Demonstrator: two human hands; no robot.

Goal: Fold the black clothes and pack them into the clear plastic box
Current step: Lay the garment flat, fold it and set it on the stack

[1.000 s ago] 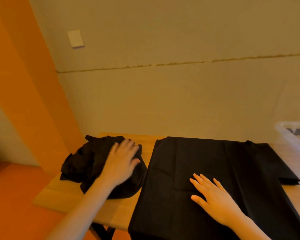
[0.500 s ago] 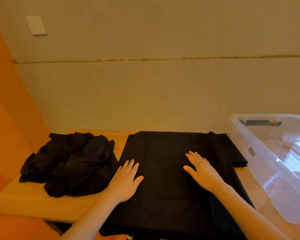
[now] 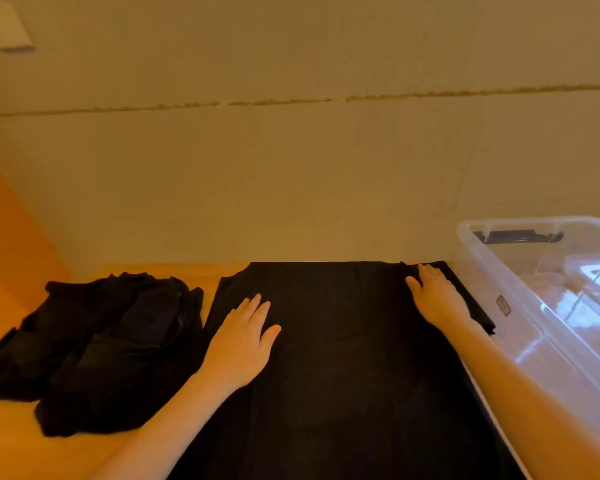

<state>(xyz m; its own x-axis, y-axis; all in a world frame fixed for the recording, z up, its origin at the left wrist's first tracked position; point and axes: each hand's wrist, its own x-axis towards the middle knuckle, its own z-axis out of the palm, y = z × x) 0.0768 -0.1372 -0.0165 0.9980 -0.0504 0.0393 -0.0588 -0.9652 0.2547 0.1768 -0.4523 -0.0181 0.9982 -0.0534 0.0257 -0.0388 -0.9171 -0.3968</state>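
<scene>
A black garment (image 3: 340, 358) lies spread flat across the wooden table (image 3: 11, 445), reaching from the wall to the near edge. My left hand (image 3: 243, 337) rests flat on its left part, fingers straight. My right hand (image 3: 437, 296) lies flat on the garment's far right corner, by the sleeve. A crumpled pile of black clothes (image 3: 97, 348) sits to the left of the garment. The clear plastic box (image 3: 520, 282) stands open at the right, just beside the garment's right edge.
A beige wall (image 3: 291, 168) rises right behind the table. A white switch plate (image 3: 7, 29) is on it at the top left. Orange floor or wall (image 3: 4, 237) shows at the far left, past the table's left edge.
My left hand left the crumpled pile and came onto the flat garment. My right hand slid from the garment's middle to its far right corner. The view swung right, showing more of the box.
</scene>
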